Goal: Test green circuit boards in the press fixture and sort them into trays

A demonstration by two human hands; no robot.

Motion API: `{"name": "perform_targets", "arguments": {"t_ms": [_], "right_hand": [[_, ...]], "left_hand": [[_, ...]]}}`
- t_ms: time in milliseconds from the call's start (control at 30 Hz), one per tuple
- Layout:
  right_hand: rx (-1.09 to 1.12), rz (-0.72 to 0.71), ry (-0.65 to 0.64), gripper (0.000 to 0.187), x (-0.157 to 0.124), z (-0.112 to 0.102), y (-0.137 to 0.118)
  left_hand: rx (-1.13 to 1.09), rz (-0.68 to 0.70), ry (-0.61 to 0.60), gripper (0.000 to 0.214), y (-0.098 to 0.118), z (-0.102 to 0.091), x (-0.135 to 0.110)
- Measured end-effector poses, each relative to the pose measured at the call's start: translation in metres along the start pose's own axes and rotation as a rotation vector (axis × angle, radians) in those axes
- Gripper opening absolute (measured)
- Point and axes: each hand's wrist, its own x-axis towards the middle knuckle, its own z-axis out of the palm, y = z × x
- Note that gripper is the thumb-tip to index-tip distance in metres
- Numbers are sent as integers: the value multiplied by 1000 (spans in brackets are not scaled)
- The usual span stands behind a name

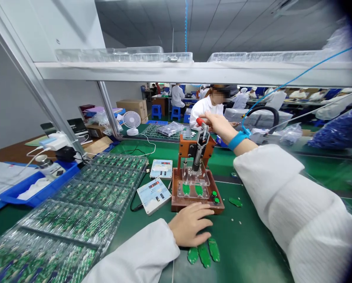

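In the head view, a brown test fixture (176, 196) stands on the green mat, with a toggle clamp (197, 159) on its upright. My right hand (217, 125), a blue band at its wrist, is raised at the clamp's red-tipped lever (199, 122), its fingers closed about the tip. Two small green circuit boards (198, 190) lie side by side in the fixture's clear nest, below a raised clear plate (195, 177). My left hand (192, 225) is spread palm down before the fixture's front edge, holding nothing. Just below its fingers lie three green oval boards (204, 255).
Trays of circuit boards (87, 200) cover the left side. Two white counter boxes (154, 195) with red digits sit beside the fixture. A loose green board (235, 202) lies to the right. Behind are a fan (131, 121) and a seated co-worker (207, 108); a shelf (128, 72) runs overhead.
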Motion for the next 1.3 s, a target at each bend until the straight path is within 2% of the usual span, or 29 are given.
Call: {"name": "perform_targets", "arguments": {"t_ms": [67, 133, 233, 267, 400, 500, 700, 900, 1000, 1067, 1167, 1233, 1300], "right_hand": [[14, -23, -4, 45, 1, 2, -16], [27, -175, 28, 38, -12, 1, -33], [-2, -471, 91, 31, -56, -1, -56], [-33, -525, 111, 30, -75, -1, -61], [-207, -584, 193, 30, -143, 3, -61], [-274, -582, 175, 33, -170, 7, -49], [-201, -567, 164, 33, -184, 15, -25], [-76, -596, 75, 45, -196, 28, 14], [-35, -597, 82, 53, -198, 35, 28], [-9, -599, 85, 57, -198, 39, 32], [49, -590, 85, 58, -198, 43, 34], [83, -584, 86, 59, -198, 45, 34], [105, -579, 98, 59, -199, 47, 35]], "left_hand": [[7, -15, -18, 26, 0, 0, 0], [19, -23, -46, 26, 0, -1, 1], [41, -15, -66, 28, 1, -2, 3], [50, -14, -76, 28, 1, -3, 3], [74, -24, -123, 28, 1, -2, 3], [77, -24, -112, 27, 0, -1, 3], [81, -27, -117, 24, 0, 0, 2], [61, -21, -64, 23, 0, 0, 3], [42, -42, -81, 22, -2, 1, 4], [-15, -49, -37, 20, 1, -1, 6], [-170, -94, 124, 17, 14, -15, 6], [-247, -165, 224, 15, 23, -33, 6], [-248, -295, 308, 9, 23, -58, 4]]}}
